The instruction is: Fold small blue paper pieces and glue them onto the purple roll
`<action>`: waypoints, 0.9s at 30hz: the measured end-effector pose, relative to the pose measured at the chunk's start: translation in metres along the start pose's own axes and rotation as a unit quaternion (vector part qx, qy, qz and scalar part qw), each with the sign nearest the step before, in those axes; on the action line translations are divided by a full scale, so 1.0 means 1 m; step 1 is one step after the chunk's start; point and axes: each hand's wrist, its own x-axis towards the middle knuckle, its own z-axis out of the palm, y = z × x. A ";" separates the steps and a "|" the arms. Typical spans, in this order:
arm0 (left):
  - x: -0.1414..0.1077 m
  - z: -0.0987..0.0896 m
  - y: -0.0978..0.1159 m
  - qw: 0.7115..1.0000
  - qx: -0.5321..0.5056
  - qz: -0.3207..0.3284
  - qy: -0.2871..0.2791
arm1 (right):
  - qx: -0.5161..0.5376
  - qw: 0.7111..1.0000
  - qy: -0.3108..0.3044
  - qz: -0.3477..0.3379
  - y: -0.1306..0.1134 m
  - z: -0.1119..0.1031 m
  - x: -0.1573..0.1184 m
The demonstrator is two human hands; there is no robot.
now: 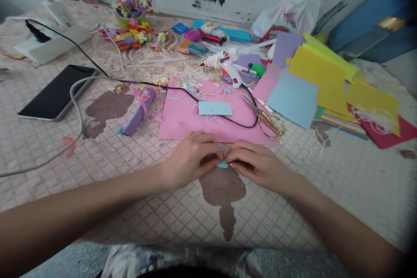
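A small light blue paper piece [223,164] is pinched between both hands, near the table's front edge. My left hand [195,158] grips its left side with thumb and fingers together. From the right, my right hand [254,160] holds the other side in a similar pinch. Just beyond the hands lies a pink sheet [185,117]. On that sheet rest a light blue paper rectangle [215,108] and many small paper scraps [185,84]. Gold-handled scissors [269,120] lie at the sheet's right edge.
A glue gun [231,69] with a lit red light stands behind, its black cable crossing the pink sheet. Coloured papers [319,78] are piled right. At left are a phone [58,92], a power strip [52,45] and a purple folded paper [139,113]. Paper flowers [132,4] stand behind.
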 end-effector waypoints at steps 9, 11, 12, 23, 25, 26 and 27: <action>0.000 0.001 -0.001 1.000 0.004 0.000 0.000 | -0.006 1.000 0.007 -0.009 0.001 0.002 0.000; 0.000 0.001 0.000 1.000 0.005 0.000 0.001 | -0.010 1.000 0.007 -0.015 0.001 0.003 0.000; 0.000 0.001 0.000 1.000 0.004 0.000 0.001 | -0.014 1.000 0.007 -0.018 0.001 0.003 0.000; 0.000 0.001 0.000 1.000 0.004 -0.001 0.003 | -0.026 0.999 0.009 -0.021 0.001 0.003 0.000; -0.001 0.001 0.000 1.000 0.003 0.001 0.005 | -0.024 1.000 0.006 -0.019 0.000 0.002 0.000; -0.001 0.001 0.000 1.000 0.002 0.001 0.006 | -0.023 1.000 0.005 -0.018 0.000 0.002 0.000; -0.001 0.000 0.000 1.000 0.002 0.001 0.006 | -0.023 1.000 0.002 -0.017 0.000 0.001 0.000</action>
